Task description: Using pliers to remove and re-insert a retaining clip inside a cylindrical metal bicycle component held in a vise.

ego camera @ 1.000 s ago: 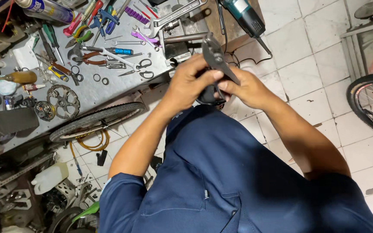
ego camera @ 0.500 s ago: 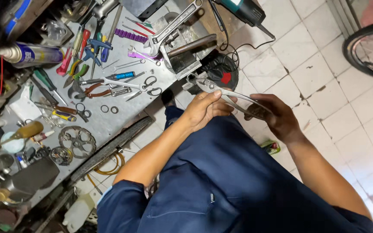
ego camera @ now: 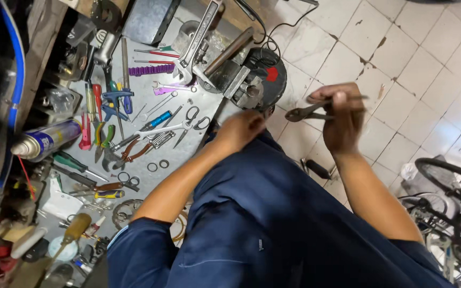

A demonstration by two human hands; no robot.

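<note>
Your right hand point(ego camera: 342, 120) was closed around the handles of the pliers point(ego camera: 316, 109), pressing them together; the dark jaws pointed left, toward your other hand, and nothing showed between them. The pliers were held in the air above the tiled floor point(ego camera: 401, 64), just right of the vise point(ego camera: 241, 80), clear of every surface.

Your left hand point(ego camera: 241, 130) was curled loosely near the bench point(ego camera: 188, 154) edge, above your blue-clad lap. It was blurred, so whether it pinched a small part cannot be told.

On the bench to the left lay scissors point(ego camera: 193, 120), a wrench point(ego camera: 201, 37) leaning toward the vise, a spray can point(ego camera: 49, 140) and assorted screwdrivers and loose rings. A bicycle wheel point(ego camera: 454, 181) stood at the lower right.

For a clean result, judged from this position:
- You needed the handles seated deep in the palm, not at the fingertips, so the jaws did not wander.
- You needed the left hand steadied against the knee or bench before bringing the jaws to it.
- You needed the jaw tips kept in sight and away from the fingers of the left hand.
</note>
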